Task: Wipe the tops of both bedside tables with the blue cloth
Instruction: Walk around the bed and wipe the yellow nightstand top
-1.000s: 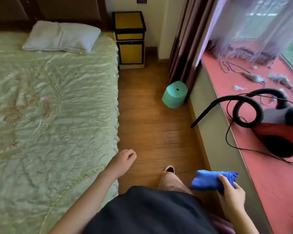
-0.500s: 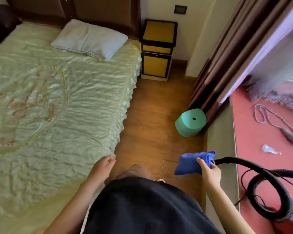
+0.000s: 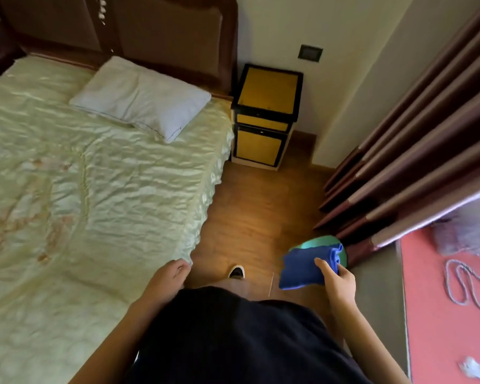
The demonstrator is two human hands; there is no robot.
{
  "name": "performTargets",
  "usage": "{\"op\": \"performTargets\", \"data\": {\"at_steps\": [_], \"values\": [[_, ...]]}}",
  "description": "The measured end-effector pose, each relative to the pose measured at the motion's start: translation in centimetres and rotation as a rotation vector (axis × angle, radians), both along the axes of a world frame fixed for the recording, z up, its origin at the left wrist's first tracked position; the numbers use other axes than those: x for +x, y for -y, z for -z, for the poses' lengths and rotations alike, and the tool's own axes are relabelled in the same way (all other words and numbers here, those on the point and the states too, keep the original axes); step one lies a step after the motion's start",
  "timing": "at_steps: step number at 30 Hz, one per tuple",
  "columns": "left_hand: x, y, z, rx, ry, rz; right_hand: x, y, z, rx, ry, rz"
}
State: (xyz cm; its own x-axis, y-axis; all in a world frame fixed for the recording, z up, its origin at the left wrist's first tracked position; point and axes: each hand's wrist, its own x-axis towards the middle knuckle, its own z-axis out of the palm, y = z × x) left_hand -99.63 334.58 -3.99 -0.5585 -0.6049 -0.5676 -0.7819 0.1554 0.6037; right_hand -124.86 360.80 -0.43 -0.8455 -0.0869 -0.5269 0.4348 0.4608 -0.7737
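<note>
A yellow bedside table [image 3: 269,90] with black edges stands against the far wall, between the bed and the curtain. Its top looks bare. My right hand [image 3: 337,282] holds a folded blue cloth [image 3: 302,268] low over the wooden floor, well short of the table. My left hand [image 3: 168,275] hangs at the bed's edge with its fingers curled and nothing in it. Only this one bedside table is in view.
A bed [image 3: 94,203] with a pale green cover and a white pillow [image 3: 142,98] fills the left. A green stool [image 3: 323,242] sits on the floor behind the cloth. Brown curtains [image 3: 416,151] and a red window ledge [image 3: 444,314] with a cord line the right.
I have walked forward along the bed. The bedside table is nearer and larger. The vacuum cleaner has left the view. The cloth has stayed in my right hand.
</note>
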Motion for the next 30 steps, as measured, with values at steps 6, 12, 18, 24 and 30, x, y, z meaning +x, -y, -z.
{"op": "performTargets", "data": {"at_steps": [6,12,18,24,30], "values": [[-13.9,8.5,-3.2,0.027,-0.083,0.146,-8.8,4.3,-1.0,0.028,-0.012,0.176],[-25.2,14.2,-3.8,0.018,-0.114,0.186,-18.4,8.9,0.4,0.054,0.030,0.264],[-33.6,21.1,-0.8,0.024,-0.066,0.031,-30.4,16.8,2.7,0.053,0.066,0.238],[-40.0,28.2,0.0,0.040,0.034,-0.114,-41.3,27.2,2.0,0.044,0.071,0.085],[-48.6,34.0,-0.1,0.084,0.019,-0.146,-49.1,38.6,-0.3,-0.053,0.083,-0.005]]}}
